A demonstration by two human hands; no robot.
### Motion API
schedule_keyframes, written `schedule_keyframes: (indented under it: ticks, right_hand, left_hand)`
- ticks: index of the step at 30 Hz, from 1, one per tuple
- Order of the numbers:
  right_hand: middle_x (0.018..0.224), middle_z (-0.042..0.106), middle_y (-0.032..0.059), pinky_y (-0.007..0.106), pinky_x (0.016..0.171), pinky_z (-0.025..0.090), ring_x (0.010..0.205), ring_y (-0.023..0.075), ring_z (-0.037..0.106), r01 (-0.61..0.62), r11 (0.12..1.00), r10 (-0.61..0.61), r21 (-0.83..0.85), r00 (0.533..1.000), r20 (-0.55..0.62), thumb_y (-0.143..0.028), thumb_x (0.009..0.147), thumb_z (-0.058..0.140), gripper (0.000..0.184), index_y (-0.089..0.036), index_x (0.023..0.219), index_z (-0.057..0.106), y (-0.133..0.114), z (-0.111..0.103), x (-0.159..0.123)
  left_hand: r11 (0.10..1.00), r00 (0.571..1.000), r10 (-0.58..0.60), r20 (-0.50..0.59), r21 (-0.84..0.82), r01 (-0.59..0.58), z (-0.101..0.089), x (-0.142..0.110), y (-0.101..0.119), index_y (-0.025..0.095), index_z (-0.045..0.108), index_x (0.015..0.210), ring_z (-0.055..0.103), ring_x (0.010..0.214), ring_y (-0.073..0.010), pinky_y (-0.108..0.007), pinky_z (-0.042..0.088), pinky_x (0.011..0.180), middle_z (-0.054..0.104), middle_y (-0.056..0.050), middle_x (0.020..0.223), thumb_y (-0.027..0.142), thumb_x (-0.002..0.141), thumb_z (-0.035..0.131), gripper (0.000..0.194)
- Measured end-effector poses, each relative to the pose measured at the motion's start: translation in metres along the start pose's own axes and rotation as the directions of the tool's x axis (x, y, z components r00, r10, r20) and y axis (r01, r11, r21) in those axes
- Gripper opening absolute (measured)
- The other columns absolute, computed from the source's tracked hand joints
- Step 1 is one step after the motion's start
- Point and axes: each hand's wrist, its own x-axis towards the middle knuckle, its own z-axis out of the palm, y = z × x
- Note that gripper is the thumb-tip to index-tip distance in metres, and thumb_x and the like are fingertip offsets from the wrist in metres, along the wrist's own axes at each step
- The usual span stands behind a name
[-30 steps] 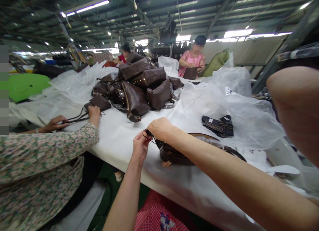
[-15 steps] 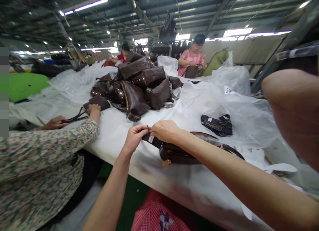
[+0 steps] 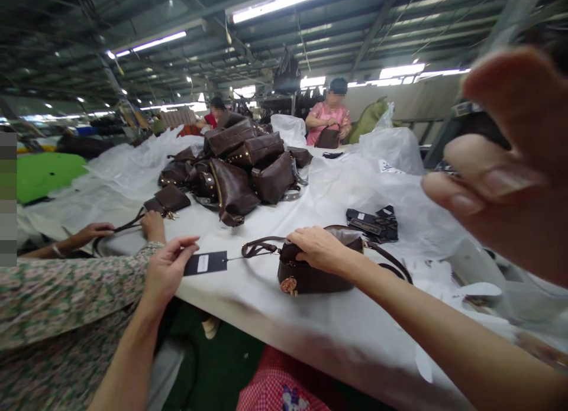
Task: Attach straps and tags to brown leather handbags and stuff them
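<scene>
A dark brown handbag (image 3: 319, 278) rests on the white-covered table in front of me, its strap (image 3: 257, 245) looping out to the left. On its near side hangs a round charm (image 3: 288, 285). My right hand (image 3: 316, 248) grips the bag's top edge, thumb on the near side and fingers over it. Off to the left, my left hand (image 3: 168, 266) pinches a black hang tag (image 3: 208, 263) with a white label. The tag's thin cord runs taut to the strap.
A heap of brown handbags (image 3: 239, 168) lies beyond. Black tags (image 3: 373, 222) and clear plastic bags (image 3: 394, 145) are to the right. At left a co-worker's hand (image 3: 153, 225) holds a small brown pouch (image 3: 171, 197). Another person's hand (image 3: 501, 180) looms close at right.
My left hand has moved left, drawing the tag away from the bag on its cord. My right hand has gone from the cord to the bag's top. The hand at right now shows its fingers.
</scene>
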Motion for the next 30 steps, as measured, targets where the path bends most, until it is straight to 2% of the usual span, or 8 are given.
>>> schedule_keyframes:
  ticks: [3, 5, 7, 11, 15, 18, 23, 30]
  right_hand:
    - [0.105, 0.066, 0.0093, 0.032, 0.074, 0.041, 0.096, 0.0244, 0.062, 0.021, 1.000, -0.021, -0.003, 0.999, -0.034, -0.024, 0.084, 0.065, 0.025, -0.016, 0.107, 0.059, -0.001, 0.004, -0.001]
    - [0.104, 0.066, 0.0086, 0.031, 0.073, 0.041, 0.095, 0.0242, 0.062, 0.030, 0.999, -0.030, -0.011, 0.998, -0.050, -0.024, 0.084, 0.066, 0.024, -0.016, 0.106, 0.059, -0.001, 0.006, -0.002]
    - [0.103, 0.066, 0.0080, 0.032, 0.074, 0.040, 0.095, 0.0242, 0.061, 0.040, 0.999, -0.042, -0.021, 0.997, -0.071, -0.024, 0.083, 0.066, 0.024, -0.017, 0.105, 0.059, -0.002, 0.008, -0.004]
    - [0.101, 0.066, 0.0078, 0.032, 0.074, 0.041, 0.093, 0.0246, 0.061, 0.046, 0.998, -0.050, -0.045, 0.992, -0.114, -0.024, 0.082, 0.069, 0.026, -0.016, 0.104, 0.058, -0.009, 0.007, -0.013]
    - [0.099, 0.066, 0.0080, 0.033, 0.074, 0.042, 0.091, 0.0244, 0.062, 0.047, 0.997, -0.055, -0.064, 0.988, -0.142, -0.024, 0.080, 0.072, 0.027, -0.016, 0.102, 0.058, -0.017, 0.008, -0.022]
    - [0.100, 0.065, 0.0085, 0.035, 0.077, 0.045, 0.092, 0.0248, 0.062, 0.054, 0.998, -0.060, -0.041, 0.983, -0.174, -0.022, 0.079, 0.073, 0.029, -0.016, 0.103, 0.058, -0.020, 0.010, -0.026]
    - [0.109, 0.062, 0.0112, 0.039, 0.088, 0.047, 0.103, 0.0251, 0.058, 0.131, 0.981, -0.083, 0.146, 0.952, -0.294, -0.022, 0.081, 0.068, 0.036, -0.016, 0.113, 0.053, -0.020, 0.007, -0.030]
    - [0.124, 0.054, 0.0156, 0.039, 0.093, 0.048, 0.116, 0.0243, 0.053, -0.034, 0.885, 0.364, 0.464, 0.672, -0.645, -0.022, 0.085, 0.056, 0.044, -0.016, 0.127, 0.043, -0.002, -0.029, -0.037]
  left_hand:
    - [0.993, 0.940, -0.119, 0.319, 0.040, 0.113, -0.002, -0.040, -0.012, 0.019, 0.074, 0.091, 0.064, 0.077, -0.0200, -0.027, 0.049, 0.069, 0.073, -0.005, 0.086, 0.038, 0.076, 0.062, 0.027]
    - [0.989, 0.741, -0.143, 0.656, 0.061, 0.137, 0.008, -0.068, -0.017, 0.021, 0.075, 0.096, 0.065, 0.087, -0.0220, -0.029, 0.051, 0.077, 0.074, -0.005, 0.094, 0.034, 0.075, 0.066, 0.026]
    - [0.984, 0.660, -0.166, 0.733, 0.075, 0.164, 0.024, -0.085, -0.019, 0.023, 0.074, 0.102, 0.064, 0.096, -0.0241, -0.032, 0.049, 0.085, 0.072, -0.005, 0.105, 0.032, 0.074, 0.069, 0.030]
    - [0.888, 0.725, -0.223, 0.651, -0.171, 0.426, 0.069, -0.077, -0.015, 0.019, 0.071, 0.106, 0.060, 0.109, -0.0262, -0.036, 0.044, 0.098, 0.068, -0.011, 0.117, 0.037, 0.077, 0.071, 0.033]
    - [0.327, 0.636, -0.260, 0.726, -0.554, 0.766, 0.118, -0.040, -0.005, 0.012, 0.067, 0.093, 0.066, 0.098, -0.0222, -0.036, 0.048, 0.094, 0.070, -0.015, 0.106, 0.038, 0.087, 0.062, 0.027]
    - [0.146, 0.705, -0.253, 0.662, -0.694, 0.705, 0.134, -0.010, 0.017, 0.011, 0.063, 0.088, 0.069, 0.086, -0.0186, -0.032, 0.053, 0.084, 0.071, -0.013, 0.094, 0.030, 0.090, 0.058, 0.020]
    - [0.476, 0.872, 0.025, 0.489, -0.773, 0.420, 0.118, 0.022, 0.078, 0.013, 0.060, 0.113, 0.064, 0.066, -0.0143, -0.029, 0.052, 0.070, 0.066, -0.002, 0.076, 0.030, 0.081, 0.069, 0.037]
    - [0.875, 0.681, 0.456, 0.573, -0.428, -0.225, 0.100, 0.021, 0.137, 0.018, 0.067, 0.107, 0.049, 0.062, -0.0119, -0.024, 0.041, 0.061, 0.057, 0.001, 0.070, 0.021, 0.083, 0.056, 0.026]
